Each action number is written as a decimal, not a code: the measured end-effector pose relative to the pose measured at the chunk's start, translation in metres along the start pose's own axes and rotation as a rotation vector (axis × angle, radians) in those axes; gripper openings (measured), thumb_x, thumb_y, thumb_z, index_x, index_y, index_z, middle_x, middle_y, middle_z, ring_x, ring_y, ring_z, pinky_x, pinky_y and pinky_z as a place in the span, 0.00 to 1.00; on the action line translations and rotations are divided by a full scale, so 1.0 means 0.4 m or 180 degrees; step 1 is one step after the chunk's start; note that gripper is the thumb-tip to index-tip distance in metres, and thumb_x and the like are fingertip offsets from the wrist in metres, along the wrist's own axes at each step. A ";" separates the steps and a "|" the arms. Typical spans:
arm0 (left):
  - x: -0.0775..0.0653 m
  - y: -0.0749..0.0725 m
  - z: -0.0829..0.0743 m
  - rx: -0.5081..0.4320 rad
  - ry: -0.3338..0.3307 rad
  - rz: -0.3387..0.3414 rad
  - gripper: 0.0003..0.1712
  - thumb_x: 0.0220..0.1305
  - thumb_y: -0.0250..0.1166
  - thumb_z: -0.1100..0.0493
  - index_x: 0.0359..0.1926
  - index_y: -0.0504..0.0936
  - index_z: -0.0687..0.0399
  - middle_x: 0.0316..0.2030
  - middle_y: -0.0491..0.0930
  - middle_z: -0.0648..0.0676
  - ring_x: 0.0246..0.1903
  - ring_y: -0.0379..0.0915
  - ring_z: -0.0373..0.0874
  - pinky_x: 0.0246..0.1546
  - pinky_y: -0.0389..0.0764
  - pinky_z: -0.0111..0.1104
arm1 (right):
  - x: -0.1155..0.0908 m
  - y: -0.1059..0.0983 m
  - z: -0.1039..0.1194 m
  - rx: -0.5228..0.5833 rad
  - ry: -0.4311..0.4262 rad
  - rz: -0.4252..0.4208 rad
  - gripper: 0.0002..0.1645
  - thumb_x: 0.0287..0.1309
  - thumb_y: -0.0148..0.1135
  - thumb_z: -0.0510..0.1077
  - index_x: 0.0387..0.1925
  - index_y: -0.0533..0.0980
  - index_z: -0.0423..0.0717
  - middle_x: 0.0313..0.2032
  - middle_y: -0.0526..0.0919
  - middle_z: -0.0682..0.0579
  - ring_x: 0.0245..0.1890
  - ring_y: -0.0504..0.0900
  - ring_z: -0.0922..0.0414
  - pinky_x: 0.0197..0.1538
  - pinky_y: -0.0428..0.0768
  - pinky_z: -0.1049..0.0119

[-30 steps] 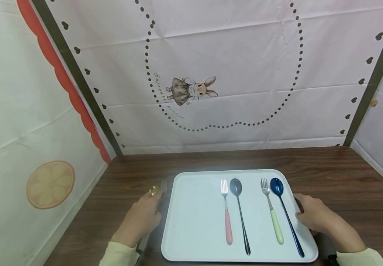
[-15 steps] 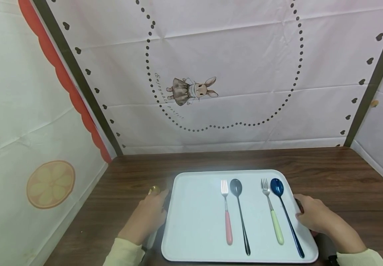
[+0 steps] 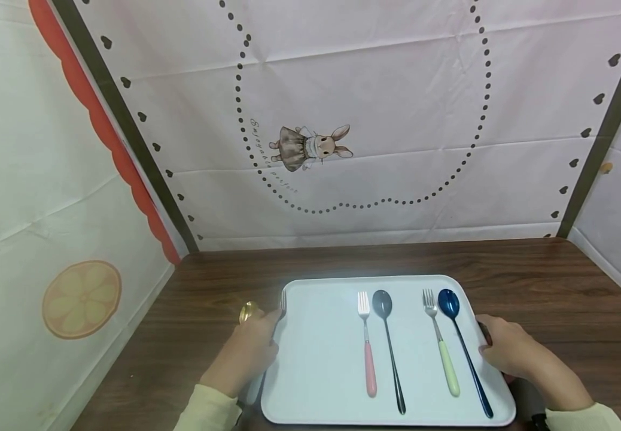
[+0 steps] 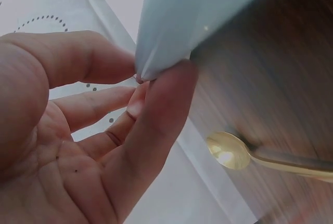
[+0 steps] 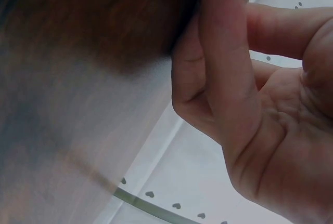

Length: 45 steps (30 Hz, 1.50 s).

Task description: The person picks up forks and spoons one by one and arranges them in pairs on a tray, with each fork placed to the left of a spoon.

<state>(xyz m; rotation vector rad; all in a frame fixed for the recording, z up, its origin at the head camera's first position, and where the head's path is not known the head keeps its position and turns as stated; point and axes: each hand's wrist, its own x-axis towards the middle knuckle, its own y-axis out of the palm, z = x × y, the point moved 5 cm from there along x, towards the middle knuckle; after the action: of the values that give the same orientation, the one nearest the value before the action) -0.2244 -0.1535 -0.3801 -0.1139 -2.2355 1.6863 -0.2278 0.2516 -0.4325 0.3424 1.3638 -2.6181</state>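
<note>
My left hand [image 3: 250, 348] is at the left rim of a white tray [image 3: 316, 347]. It pinches a fork [image 3: 283, 303], whose tines overlap the tray's edge in the head view. Its pale handle [image 4: 192, 13] fills the top of the left wrist view, narrowing to the fingertips. A gold spoon [image 3: 247, 311] lies on the table just left of this hand. At the opposite side, my right hand [image 3: 510, 344] grips the tray's right edge, with the thumb at the rim and other fingers partly hidden below it.
On the tray lie a pink-handled fork [image 3: 370, 368], a dark grey spoon [image 3: 383, 304], a green-handled fork [image 3: 448, 368] and a blue spoon [image 3: 449, 303]. Behind the brown table [image 3: 375, 256] rises a printed white cloth [image 3: 396, 90], with more cloth at both sides.
My left hand has moved right with the fork, from beside the tray to its left rim. The gold spoon, the tray and my right hand have stayed in place.
</note>
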 end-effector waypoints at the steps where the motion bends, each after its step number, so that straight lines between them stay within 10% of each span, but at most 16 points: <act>1: 0.001 -0.001 -0.004 0.0008 0.0058 -0.0036 0.29 0.47 0.60 0.69 0.55 0.73 0.65 0.39 0.77 0.64 0.34 0.74 0.52 0.35 0.79 0.47 | 0.000 0.000 0.000 0.0000 0.0002 0.0002 0.35 0.56 0.55 0.33 0.62 0.53 0.25 0.33 0.74 0.39 0.26 0.76 0.53 0.21 0.80 0.63; 26: 0.021 0.026 -0.020 0.0054 0.0189 -0.0044 0.28 0.41 0.59 0.70 0.51 0.75 0.68 0.34 0.78 0.63 0.35 0.73 0.52 0.37 0.78 0.46 | 0.006 0.003 -0.007 0.0023 -0.0006 -0.0002 0.35 0.55 0.55 0.32 0.62 0.54 0.25 0.34 0.75 0.38 0.26 0.76 0.53 0.20 0.80 0.62; 45: 0.024 0.055 -0.021 0.0225 0.0255 0.0077 0.07 0.42 0.64 0.66 0.27 0.79 0.57 0.23 0.75 0.52 0.26 0.68 0.45 0.27 0.77 0.40 | 0.002 0.002 -0.002 0.0007 -0.0036 0.0005 0.35 0.55 0.55 0.32 0.62 0.54 0.25 0.36 0.75 0.36 0.27 0.76 0.53 0.21 0.80 0.62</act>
<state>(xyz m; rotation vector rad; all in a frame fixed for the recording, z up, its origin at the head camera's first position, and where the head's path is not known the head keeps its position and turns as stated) -0.2338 -0.1366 -0.3969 -0.1887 -2.1224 1.7398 -0.2282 0.2516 -0.4337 0.3284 1.3567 -2.6165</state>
